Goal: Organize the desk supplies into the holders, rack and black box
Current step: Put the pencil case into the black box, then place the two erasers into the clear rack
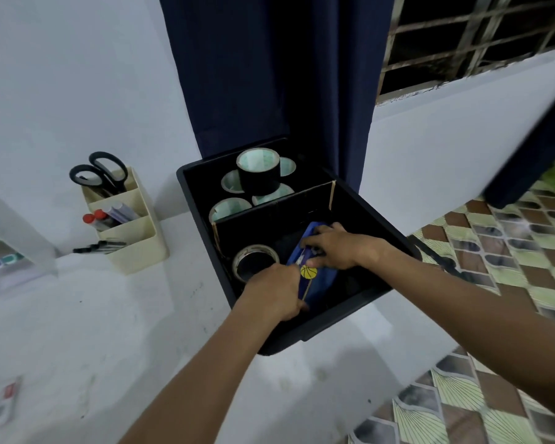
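Hands: left hand [274, 291] and right hand [335, 249] curled, gripping blue pouch [314, 280], apparently, inside black box [382, 225].

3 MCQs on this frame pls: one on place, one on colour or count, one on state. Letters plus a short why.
1. Where is the blue pouch?
A. in the near section of the black box
B. in the cream holder
C. on the floor

2. What colour are the scissors' handles?
A. red
B. black
C. cream

3. What are the hands doing?
A. both hanging idle
B. only one touches the pouch
C. both hold the pouch

Answers:
1 A: the pouch sits on the near side of the cardboard divider, beside a single roll of tape.
2 B: black loops stick up from the cream holder.
3 C: the left hand and the right hand both grip the pouch.
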A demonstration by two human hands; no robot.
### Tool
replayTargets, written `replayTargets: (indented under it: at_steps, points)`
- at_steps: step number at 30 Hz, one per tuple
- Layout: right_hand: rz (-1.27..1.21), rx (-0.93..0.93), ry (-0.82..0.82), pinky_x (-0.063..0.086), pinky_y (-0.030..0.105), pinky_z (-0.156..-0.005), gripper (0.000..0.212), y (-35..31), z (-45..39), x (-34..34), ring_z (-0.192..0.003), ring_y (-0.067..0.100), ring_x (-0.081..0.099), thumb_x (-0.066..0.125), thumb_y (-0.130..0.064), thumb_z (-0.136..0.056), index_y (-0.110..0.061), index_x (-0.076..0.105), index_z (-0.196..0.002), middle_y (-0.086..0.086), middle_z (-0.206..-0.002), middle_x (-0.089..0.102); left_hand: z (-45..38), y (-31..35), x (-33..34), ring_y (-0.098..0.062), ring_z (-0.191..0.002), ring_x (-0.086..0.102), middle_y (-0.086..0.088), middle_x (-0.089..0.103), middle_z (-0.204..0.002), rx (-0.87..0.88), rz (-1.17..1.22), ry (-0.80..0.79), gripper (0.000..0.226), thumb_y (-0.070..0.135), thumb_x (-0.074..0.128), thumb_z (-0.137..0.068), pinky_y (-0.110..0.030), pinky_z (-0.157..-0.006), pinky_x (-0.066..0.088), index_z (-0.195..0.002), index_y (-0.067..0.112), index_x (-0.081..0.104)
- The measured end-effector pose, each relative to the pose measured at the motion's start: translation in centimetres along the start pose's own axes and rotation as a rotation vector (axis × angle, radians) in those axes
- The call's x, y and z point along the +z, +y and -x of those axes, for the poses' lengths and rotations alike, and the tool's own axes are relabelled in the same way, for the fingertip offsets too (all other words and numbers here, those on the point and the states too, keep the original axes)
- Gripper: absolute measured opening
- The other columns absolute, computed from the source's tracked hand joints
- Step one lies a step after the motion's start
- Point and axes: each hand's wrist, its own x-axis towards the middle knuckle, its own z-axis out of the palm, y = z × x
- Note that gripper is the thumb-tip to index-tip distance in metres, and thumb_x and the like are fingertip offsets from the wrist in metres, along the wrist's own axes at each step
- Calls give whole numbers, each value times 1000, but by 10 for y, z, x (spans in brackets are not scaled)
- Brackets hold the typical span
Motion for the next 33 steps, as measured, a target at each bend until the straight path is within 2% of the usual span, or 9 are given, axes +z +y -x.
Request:
replayTargets:
  at_steps: [3,6,10,14,18,22,27,31,33]
  points:
    - [-41,-5,111,35,36,-105,57,-14,3,-3,-123,34,40,63,-40,-85,-22,47,-137,13,-135,46,5,-10,-11,-30,-95,60,-11,62,-106,23,9,8,43,40,73,-76,-36,-80,51,-105,11,59]
    - [-98,-73,241,35,34,-106,54,-35,8,-13,-124,31,45,67,-31,-84,-16,52,-133,12,-132,51,18,-32,-34,-29,-89,64,-8,64,-93,9,66,170,28,35,71,-78,-34,-75,52,-91,13,63]
    - [-198,-212,451,40,34,-104,44,-84,15,-37,-119,23,52,66,-25,-84,-14,58,-126,8,-126,58,47,-72,-66,-23,-87,65,-3,69,-92,-2,154,348,21,30,66,-83,-32,-78,53,-99,16,69]
    - [-260,-355,533,42,29,-99,32,-149,18,-57,-113,19,55,63,-18,-85,-13,63,-117,4,-118,62,84,-132,-81,-19,-90,61,-2,66,-104,-78,166,442,27,30,65,-85,-28,-79,48,-109,17,66]
    - [-240,-445,469,35,21,-98,36,-227,11,-55,-122,14,48,57,-27,-91,-21,56,-126,-4,-132,53,142,-207,-81,-18,-96,59,-1,63,-112,-253,144,503,30,25,64,-86,-27,-84,48,-115,19,65]
    - [-234,-622,359,25,14,-99,38,-309,4,-35,-127,12,43,58,-27,-91,-21,55,-128,-4,-136,52,204,-277,-64,-13,-93,50,-3,59,-120,-459,172,450,35,15,65,-83,-23,-84,43,-117,19,62]
    - [-186,-723,166,33,25,-104,47,-387,-9,-2,-126,17,45,64,-29,-87,-19,53,-131,1,-137,52,253,-328,-28,-17,-113,52,-1,55,-127,-627,198,320,48,9,65,-78,-26,-89,45,-123,20,57]
    - [-128,-687,22,36,29,-104,61,-420,-21,25,-125,20,46,69,-30,-83,-16,45,-137,4,-139,49,260,-348,6,-19,-125,46,-3,49,-138,-682,198,250,59,13,70,-79,-30,-98,43,-134,20,48]
    - [-133,-650,-17,43,31,-99,63,-428,-25,36,-116,21,55,75,-32,-77,-19,47,-132,5,-131,55,257,-352,17,-21,-133,40,-4,42,-145,-683,187,205,70,14,72,-79,-33,-105,38,-141,19,39]
